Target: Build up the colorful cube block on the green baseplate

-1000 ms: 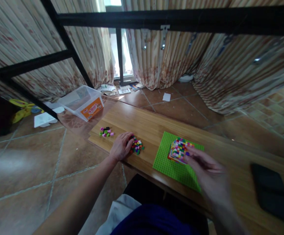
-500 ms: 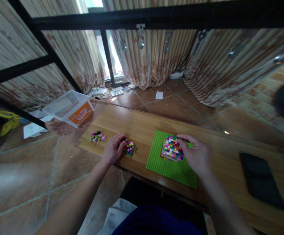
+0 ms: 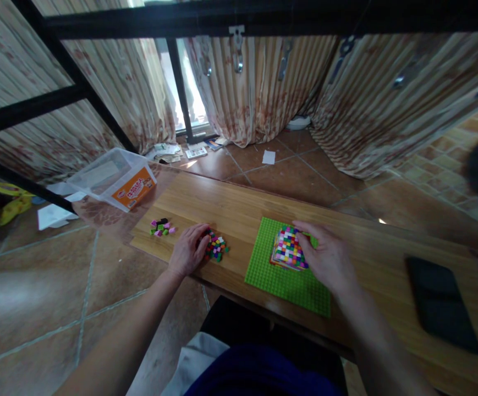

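A block of small multicoloured toy bricks (image 3: 289,248) stands on a green studded baseplate (image 3: 261,264) on the wooden table. At its far right corner, the thumb and forefinger of my right hand (image 3: 326,254) are pinched close together against the top layer. Anything between those fingertips is hidden. My left hand (image 3: 188,251) rests on the table with loosely bent fingers and the thumb apart. Just beyond its fingertips lies a pile of loose toy bricks (image 3: 217,246), partly covered by the hand. Farther left is a smaller heap of pink, green and black bricks (image 3: 162,227).
A clear plastic box (image 3: 115,179) with an orange label stands past the table's left end. Toward the right end of the table (image 3: 371,242) lies a dark flat tablet-like object (image 3: 443,303). Black metal bars (image 3: 239,22) with hanging hooks cross above.
My right hand has shifted slightly left and away from me along the block's far edge. The left hand stays by the loose bricks. The camera view has tilted a little.
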Motion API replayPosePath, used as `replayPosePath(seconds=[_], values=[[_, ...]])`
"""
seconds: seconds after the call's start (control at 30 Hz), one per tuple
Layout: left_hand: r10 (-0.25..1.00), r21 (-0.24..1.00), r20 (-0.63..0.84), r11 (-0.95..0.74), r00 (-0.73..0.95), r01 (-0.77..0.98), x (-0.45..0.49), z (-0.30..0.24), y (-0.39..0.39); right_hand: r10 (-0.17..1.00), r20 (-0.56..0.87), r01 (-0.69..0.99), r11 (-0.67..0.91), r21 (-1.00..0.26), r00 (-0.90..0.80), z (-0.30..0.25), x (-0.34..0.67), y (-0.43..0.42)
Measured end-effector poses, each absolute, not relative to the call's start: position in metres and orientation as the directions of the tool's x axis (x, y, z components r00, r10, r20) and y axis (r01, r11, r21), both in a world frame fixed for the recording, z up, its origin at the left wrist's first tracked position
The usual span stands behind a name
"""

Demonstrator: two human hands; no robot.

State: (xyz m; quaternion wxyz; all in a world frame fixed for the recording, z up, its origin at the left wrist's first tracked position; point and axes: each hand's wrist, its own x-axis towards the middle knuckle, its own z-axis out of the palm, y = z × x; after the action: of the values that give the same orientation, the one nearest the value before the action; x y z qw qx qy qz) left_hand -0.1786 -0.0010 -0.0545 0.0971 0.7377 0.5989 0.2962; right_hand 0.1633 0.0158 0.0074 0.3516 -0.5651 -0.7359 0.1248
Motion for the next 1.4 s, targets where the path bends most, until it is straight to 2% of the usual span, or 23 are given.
replayPosePath(seconds=[0.17, 0.3, 0.5, 0.67, 0.8, 1.0, 1.4], values=[[0.944, 0.503, 0.313, -0.26, 0.106, 0.824, -0.179, -0.055, -0.001, 0.911, 0.37, 0.759, 0.369, -0.537, -0.181, 0.011, 0.167, 0.018], [0.944, 0.502, 0.314, -0.256, 0.101, 0.826, -0.179, -0.056, -0.001, 0.923, 0.349, 0.754, 0.346, -0.559, -0.164, 0.011, 0.169, 0.02], [0.945, 0.504, 0.313, -0.253, 0.098, 0.826, -0.179, -0.056, -0.002, 0.957, 0.28, 0.686, 0.257, -0.68, -0.081, 0.009, 0.171, 0.022], [0.944, 0.501, 0.314, -0.253, 0.098, 0.827, -0.178, -0.055, -0.002, 0.987, 0.159, 0.486, 0.15, -0.861, -0.022, 0.005, 0.175, 0.032], [0.943, 0.501, 0.318, -0.257, 0.101, 0.826, -0.179, -0.056, -0.002, 0.996, 0.093, 0.37, 0.088, -0.925, -0.006, 0.004, 0.176, 0.039], [0.945, 0.504, 0.313, -0.252, 0.096, 0.826, -0.179, -0.056, -0.002, 0.999, 0.042, 0.345, 0.034, -0.938, 0.015, 0.007, 0.173, 0.04], [0.944, 0.507, 0.315, -0.255, 0.099, 0.823, -0.178, -0.058, -0.002, 0.997, 0.074, 0.373, 0.055, -0.926, 0.036, 0.0, 0.173, 0.038]])
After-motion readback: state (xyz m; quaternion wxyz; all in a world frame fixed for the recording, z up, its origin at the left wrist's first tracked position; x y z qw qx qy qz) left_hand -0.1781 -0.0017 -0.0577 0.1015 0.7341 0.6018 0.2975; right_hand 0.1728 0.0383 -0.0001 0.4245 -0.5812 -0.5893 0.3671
